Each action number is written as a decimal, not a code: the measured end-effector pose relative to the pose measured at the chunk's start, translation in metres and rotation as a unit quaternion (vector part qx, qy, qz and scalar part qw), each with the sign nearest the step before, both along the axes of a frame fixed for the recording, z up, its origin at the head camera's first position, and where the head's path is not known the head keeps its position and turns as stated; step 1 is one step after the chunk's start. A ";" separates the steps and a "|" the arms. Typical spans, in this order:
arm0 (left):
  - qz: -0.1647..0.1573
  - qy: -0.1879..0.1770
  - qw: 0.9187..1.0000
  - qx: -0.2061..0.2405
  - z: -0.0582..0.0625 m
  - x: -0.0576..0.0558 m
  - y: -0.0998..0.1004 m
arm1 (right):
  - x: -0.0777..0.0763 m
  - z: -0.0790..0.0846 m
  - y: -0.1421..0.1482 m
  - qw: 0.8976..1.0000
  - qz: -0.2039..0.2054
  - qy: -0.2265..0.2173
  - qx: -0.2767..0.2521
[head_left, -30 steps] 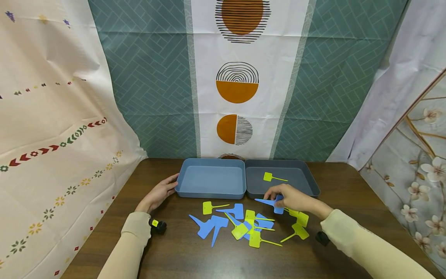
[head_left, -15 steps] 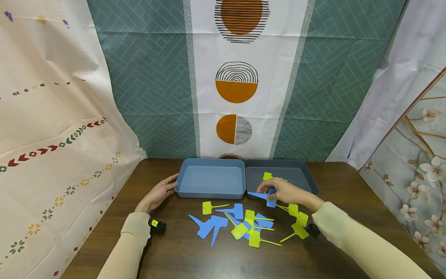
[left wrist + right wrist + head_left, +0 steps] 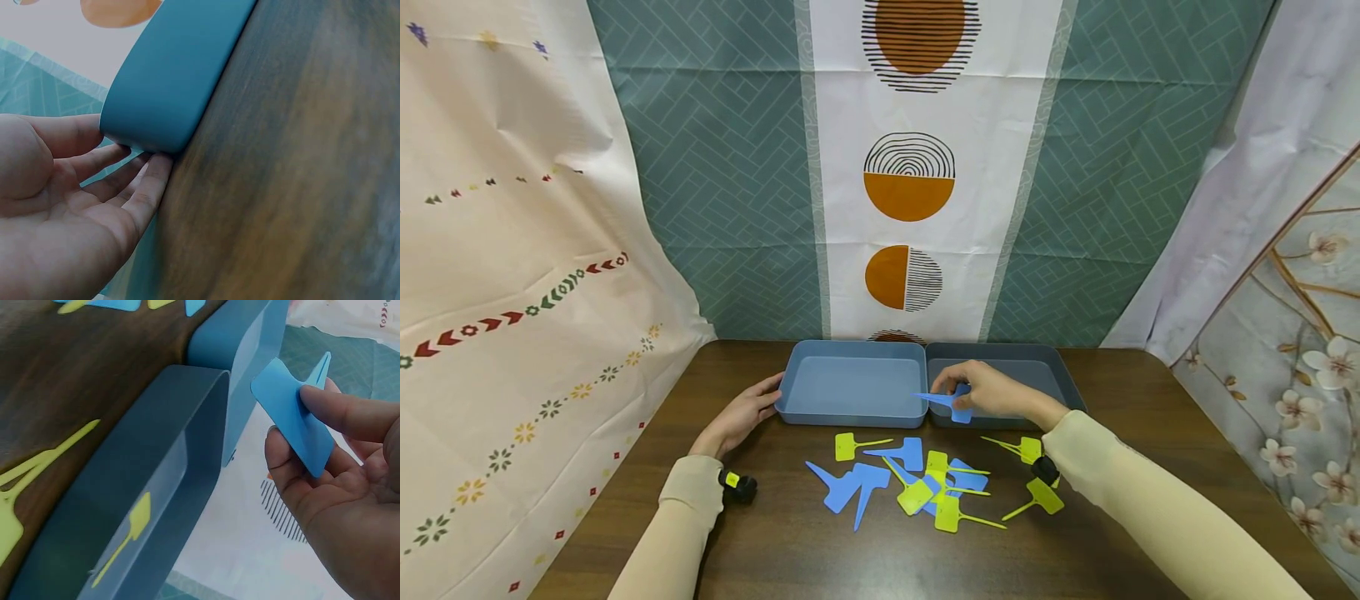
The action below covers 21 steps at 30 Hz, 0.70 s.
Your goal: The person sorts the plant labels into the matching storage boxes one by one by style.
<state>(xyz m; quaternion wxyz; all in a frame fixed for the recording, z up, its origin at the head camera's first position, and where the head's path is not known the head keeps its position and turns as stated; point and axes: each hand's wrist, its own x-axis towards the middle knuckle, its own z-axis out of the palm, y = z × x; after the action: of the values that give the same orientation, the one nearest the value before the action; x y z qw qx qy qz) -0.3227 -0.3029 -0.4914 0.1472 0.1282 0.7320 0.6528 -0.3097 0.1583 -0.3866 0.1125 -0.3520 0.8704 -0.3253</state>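
Note:
My right hand [image 3: 991, 390] pinches a blue T-shaped plant label [image 3: 294, 415] between thumb and fingers. In the head view it is over the near left part of the dark grey tray [image 3: 1037, 379], the label's pointed stem overlapping the edge of the blue tray [image 3: 859, 387]. One yellow plant label [image 3: 141, 515] lies inside the grey tray, hidden behind the hand in the head view. At the blue tray's left end, my left hand [image 3: 743, 421] touches the outer corner with extended fingertips, its thumb side near the rim.
Blue labels [image 3: 871, 477] and yellow labels [image 3: 948, 513] lie scattered on the wooden table [image 3: 805, 558] in front of the trays, several overlapping. A few yellow labels [image 3: 1042, 496] lie below the right forearm. A patterned curtain [image 3: 745, 208] hangs behind the table.
My right hand has carried the blue plant label left and away from me, from the grey tray's front edge to over its left part. My left hand stays at the blue tray.

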 end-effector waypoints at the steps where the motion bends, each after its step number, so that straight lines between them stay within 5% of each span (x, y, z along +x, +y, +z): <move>1: 0.001 -0.001 1.000 0.001 0.000 0.000 0.000 | -0.001 0.001 -0.002 1.000 -0.002 0.000 0.000; 21: -0.006 -0.003 1.000 -0.002 0.004 0.003 0.000 | -0.021 0.015 -0.039 1.000 -0.017 0.004 0.004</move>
<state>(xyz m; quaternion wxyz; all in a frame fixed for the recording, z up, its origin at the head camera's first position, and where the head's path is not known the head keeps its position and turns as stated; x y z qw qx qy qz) -0.3192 -0.3032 -0.4873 0.1537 0.1303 0.7319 0.6509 -0.3309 0.1196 -0.3716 0.1047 -0.3385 0.8778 -0.3224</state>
